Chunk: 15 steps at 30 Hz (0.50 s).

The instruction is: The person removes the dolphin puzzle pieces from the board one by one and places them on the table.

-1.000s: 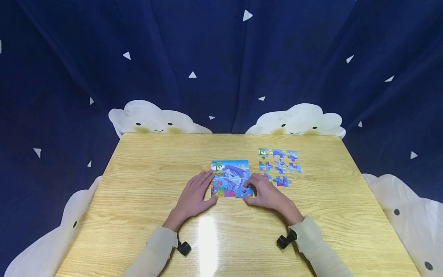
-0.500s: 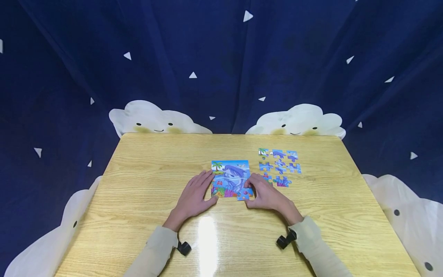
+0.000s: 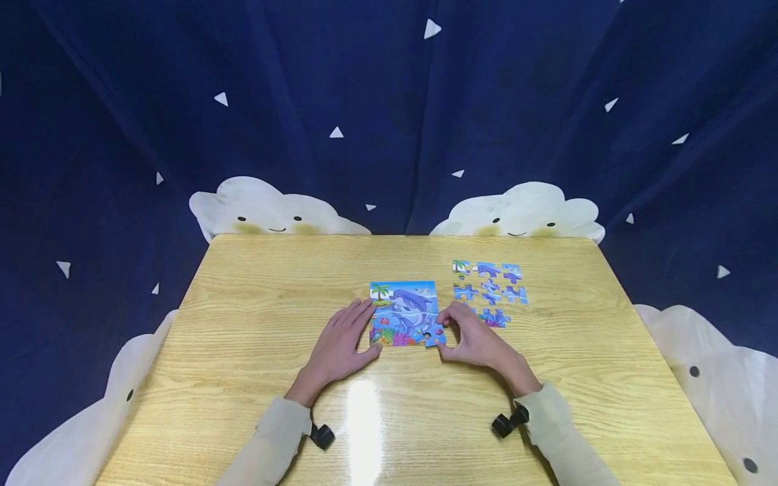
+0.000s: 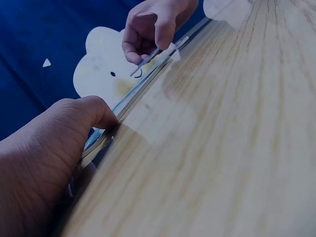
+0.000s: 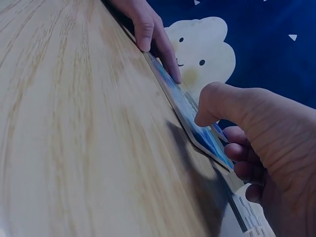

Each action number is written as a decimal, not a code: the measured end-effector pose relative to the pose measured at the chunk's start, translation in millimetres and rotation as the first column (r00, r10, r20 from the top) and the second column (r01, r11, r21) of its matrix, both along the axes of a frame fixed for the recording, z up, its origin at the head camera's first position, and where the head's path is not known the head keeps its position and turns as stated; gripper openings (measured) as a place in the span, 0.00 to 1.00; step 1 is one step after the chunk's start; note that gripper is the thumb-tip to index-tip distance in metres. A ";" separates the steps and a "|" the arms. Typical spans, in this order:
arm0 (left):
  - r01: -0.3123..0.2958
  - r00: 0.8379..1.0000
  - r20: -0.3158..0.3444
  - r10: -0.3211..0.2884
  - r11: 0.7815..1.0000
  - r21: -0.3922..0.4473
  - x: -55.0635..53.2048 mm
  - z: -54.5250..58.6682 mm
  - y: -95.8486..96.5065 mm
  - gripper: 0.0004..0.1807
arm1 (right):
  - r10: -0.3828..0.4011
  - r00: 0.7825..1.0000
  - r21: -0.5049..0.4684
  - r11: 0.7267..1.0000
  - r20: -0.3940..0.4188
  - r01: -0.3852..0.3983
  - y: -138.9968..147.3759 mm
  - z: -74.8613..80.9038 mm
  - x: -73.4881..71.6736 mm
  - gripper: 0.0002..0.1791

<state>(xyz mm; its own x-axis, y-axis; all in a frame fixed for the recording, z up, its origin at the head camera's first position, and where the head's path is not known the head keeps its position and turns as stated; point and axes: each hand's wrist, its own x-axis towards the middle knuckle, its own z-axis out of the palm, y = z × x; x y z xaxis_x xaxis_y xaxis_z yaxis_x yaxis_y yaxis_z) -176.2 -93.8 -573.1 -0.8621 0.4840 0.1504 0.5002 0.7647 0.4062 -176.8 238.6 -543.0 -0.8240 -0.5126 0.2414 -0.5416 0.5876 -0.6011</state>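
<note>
A dolphin picture board lies flat on the table, with a palm tree and coral printed on it. My left hand rests along its left edge, fingers straight and thumb at the lower left corner. My right hand pinches a blue jigsaw piece between thumb and fingers over the board's lower right corner. In the left wrist view the held jigsaw piece shows edge-on and tilted above the board. The fingers of my right hand partly hide it in the right wrist view.
Loose jigsaw pieces lie in rough rows to the right of the board, the nearest partly behind my right hand. The wooden table ends at a dark blue curtain with white clouds.
The jigsaw piece shifted slightly toward me, then back up and to the right with my right hand over the board's corner. My left hand stays in place.
</note>
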 end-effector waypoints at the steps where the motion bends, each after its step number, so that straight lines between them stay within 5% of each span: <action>1: 0.000 1.000 0.001 0.000 1.000 0.001 0.3 0.3 0.1 0.47 | -0.002 1.000 -0.005 1.000 0.002 0.002 1.1 -0.3 0.1 0.24; 15: -0.001 1.000 0.000 0.001 1.000 -0.006 0.8 0.1 0.3 0.47 | -0.057 0.998 -0.053 0.997 0.023 0.059 20.5 1.9 5.3 0.23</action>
<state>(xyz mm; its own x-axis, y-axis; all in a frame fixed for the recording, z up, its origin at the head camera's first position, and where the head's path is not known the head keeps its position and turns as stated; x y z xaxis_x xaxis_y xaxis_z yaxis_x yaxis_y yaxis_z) -175.5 -93.5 -573.0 -0.8624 0.4843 0.1473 0.4997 0.7674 0.4018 -171.5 259.2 -541.0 -0.8573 -0.4506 0.2491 -0.4941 0.5843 -0.6438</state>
